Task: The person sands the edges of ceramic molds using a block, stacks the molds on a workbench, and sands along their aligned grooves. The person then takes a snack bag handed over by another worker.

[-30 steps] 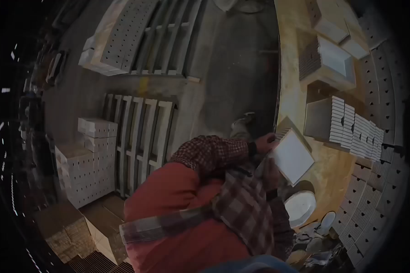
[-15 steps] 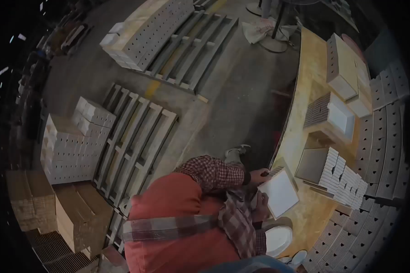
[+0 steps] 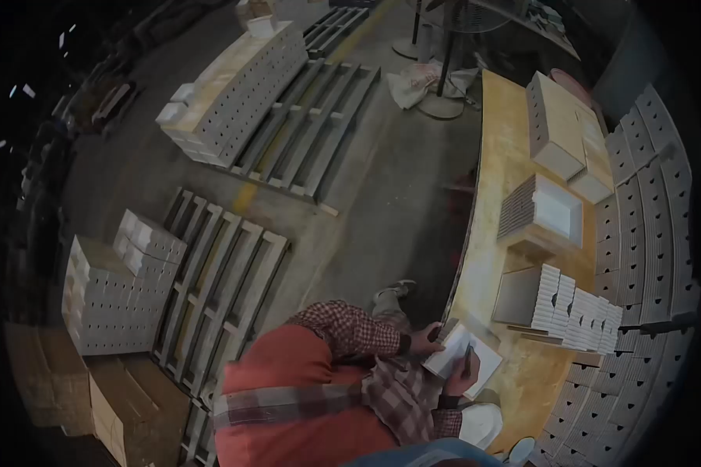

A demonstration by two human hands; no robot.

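A shallow white cardboard box point(image 3: 481, 359) lies over the near edge of the bench, its pale inner faces showing. At its far-left corner my left hand point(image 3: 424, 341) grips the edge with curled fingers. My right hand point(image 3: 461, 377) is at the box's near side, with the fingers reaching over the white surface; exact finger contact is dim. Close to my right forearm stands a white oval dish point(image 3: 481, 425), with a smaller round dish point(image 3: 522, 450) beside it.
Stacked folded box pieces point(image 3: 557, 300) and an open box point(image 3: 553, 214) line the wooden bench point(image 3: 494, 187). Tall grey-white stacks point(image 3: 646, 226) stand beyond it. Pallets point(image 3: 218, 272), white box piles point(image 3: 125, 296) and brown cartons point(image 3: 136, 405) occupy the floor; a fan point(image 3: 444, 70) stands at the bench's far end.
The view has shifted. The box, earlier showing one flat white face, now shows separate angled panels. My right hand has moved from its edge to over its white surface.
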